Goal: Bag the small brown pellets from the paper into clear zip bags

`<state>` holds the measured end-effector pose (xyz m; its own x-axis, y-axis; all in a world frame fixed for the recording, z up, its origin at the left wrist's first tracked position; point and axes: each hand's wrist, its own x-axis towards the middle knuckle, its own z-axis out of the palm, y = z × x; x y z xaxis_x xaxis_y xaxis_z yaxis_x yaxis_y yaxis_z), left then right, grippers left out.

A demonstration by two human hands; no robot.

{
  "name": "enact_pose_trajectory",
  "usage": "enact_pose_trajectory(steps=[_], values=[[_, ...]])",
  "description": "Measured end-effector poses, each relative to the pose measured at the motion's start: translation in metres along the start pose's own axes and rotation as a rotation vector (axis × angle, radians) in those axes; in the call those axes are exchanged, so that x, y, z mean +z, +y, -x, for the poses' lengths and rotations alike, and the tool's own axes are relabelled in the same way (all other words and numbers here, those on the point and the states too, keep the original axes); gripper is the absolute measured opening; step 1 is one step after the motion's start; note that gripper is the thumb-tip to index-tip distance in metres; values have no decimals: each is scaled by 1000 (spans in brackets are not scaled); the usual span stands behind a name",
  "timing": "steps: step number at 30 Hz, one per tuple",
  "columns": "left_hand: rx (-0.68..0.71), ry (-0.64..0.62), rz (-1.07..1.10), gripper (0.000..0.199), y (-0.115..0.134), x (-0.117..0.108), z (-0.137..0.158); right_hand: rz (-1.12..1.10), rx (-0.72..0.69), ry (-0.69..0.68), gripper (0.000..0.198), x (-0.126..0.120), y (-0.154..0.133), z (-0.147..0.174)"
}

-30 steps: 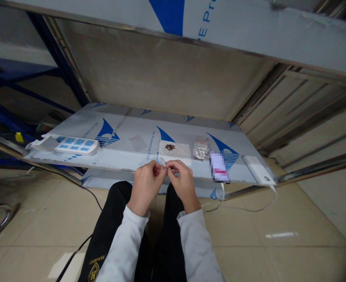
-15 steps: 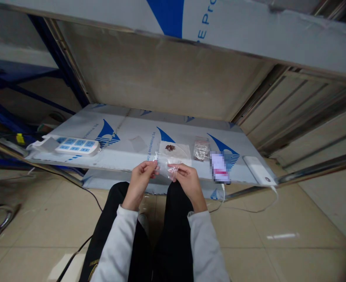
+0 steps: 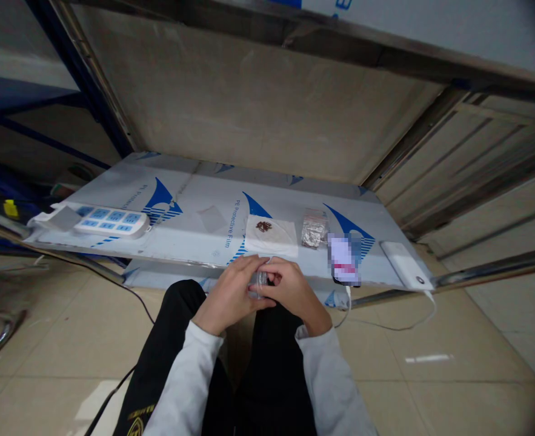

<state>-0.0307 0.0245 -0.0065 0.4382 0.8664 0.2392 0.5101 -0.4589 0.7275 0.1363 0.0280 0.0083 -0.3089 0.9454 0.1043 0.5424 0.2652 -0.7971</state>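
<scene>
Over the front edge of the shelf, my left hand (image 3: 236, 289) and my right hand (image 3: 291, 287) are close together, fingers closed on a small clear plastic bag (image 3: 260, 282). Most of the bag is hidden by the fingers, and I cannot make out anything inside it. Just beyond the hands, a white sheet of paper (image 3: 276, 240) lies flat on the shelf. On that sheet rests a small heap of dark brown pieces (image 3: 263, 226). To its right is a stack of clear bags (image 3: 313, 229) that look partly brown.
The shelf (image 3: 185, 242) is covered in printed protective film. A white power strip (image 3: 112, 223) lies on the left. A phone (image 3: 343, 260) with a blurred screen and a white power bank (image 3: 403, 265), both with cables, lie on the right. An upper shelf (image 3: 431, 42) overhangs the back.
My hands have come together, the left turning over toward the right, and now cover most of the bag that was stretched between them. The camera view has shifted slightly.
</scene>
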Motion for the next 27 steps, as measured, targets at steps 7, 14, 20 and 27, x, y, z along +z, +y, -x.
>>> enact_pose_trajectory(steps=[7,14,20,27], values=[[-181,277,36,23,-20,1,-6,82,20,227,20,-16,45,-74],[-235,332,51,22,-21,-14,-9,438,88,53,26,-6,110,-139],[-254,324,71,18,-25,-10,-11,578,80,-41,24,-1,109,-133],[-266,299,92,20,-31,-2,-9,655,153,-9,24,-2,100,-127]])
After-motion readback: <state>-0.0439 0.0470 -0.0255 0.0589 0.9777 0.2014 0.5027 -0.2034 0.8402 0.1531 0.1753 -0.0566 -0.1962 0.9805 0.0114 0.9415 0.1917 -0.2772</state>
